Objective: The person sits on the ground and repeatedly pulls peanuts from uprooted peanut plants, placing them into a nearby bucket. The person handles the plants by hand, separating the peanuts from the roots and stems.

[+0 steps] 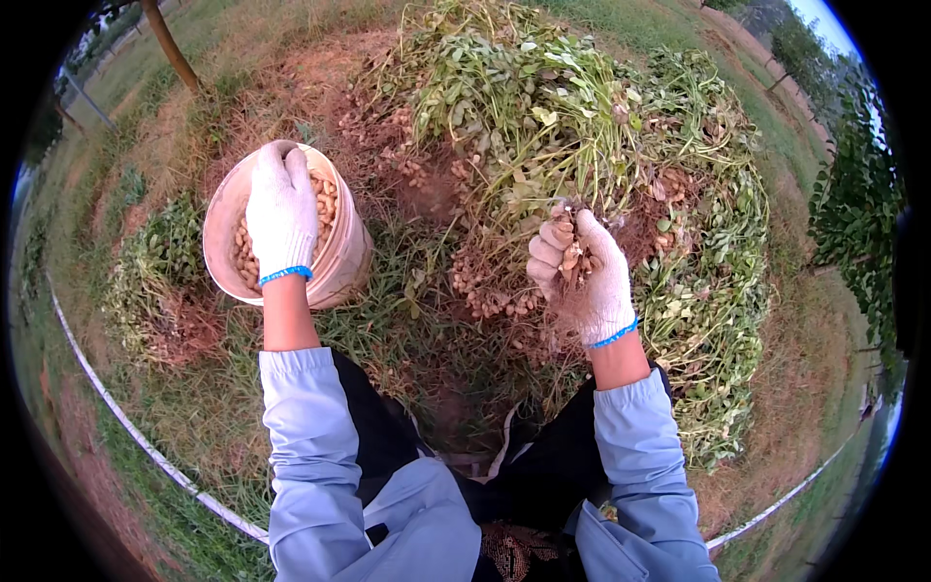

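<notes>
My left hand, in a white knit glove with a blue cuff edge, is over the mouth of a whitish plastic bucket. Its fingers reach the bucket's far rim; whether they hold anything is hidden. Peanuts in their shells lie inside the bucket. My right hand, gloved alike, is closed around the root end of a peanut plant, with a cluster of peanut pods showing between thumb and fingers. Green stems run from the grip towards the heap of pulled peanut plants.
More pods on roots lie at the heap's near edge. A smaller pile of plants is left of the bucket. A tree trunk stands at the upper left. A pale line crosses the grass at the lower left.
</notes>
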The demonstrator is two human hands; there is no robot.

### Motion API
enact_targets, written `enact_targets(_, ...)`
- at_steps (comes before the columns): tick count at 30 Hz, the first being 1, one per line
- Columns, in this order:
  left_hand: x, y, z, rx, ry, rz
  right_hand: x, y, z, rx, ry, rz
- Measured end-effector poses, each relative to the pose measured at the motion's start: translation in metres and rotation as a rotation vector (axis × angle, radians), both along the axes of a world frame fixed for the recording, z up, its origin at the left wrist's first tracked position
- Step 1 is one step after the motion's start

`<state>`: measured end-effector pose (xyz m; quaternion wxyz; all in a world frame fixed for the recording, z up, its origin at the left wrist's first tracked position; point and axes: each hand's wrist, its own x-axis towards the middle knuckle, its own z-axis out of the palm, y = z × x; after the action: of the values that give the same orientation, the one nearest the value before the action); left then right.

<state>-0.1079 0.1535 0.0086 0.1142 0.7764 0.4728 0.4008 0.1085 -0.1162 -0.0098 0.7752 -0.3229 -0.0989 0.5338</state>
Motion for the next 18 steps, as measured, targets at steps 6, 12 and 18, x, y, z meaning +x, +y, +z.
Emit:
enact_targets(6,0.005,-0.024,0.006,-0.229,-0.133,-0.307,-0.001,0.008,-0.008,-0.004,-0.033,0.005)
enact_targets(12,0.064,-0.121,0.005,-0.369,-0.052,-0.834,-0.018,0.022,0.001,-0.134,-0.128,-0.084)
enact_targets(18,0.083,-0.149,-0.016,-0.288,-0.081,-0.716,-0.019,0.024,0.001,-0.264,-0.188,-0.148)
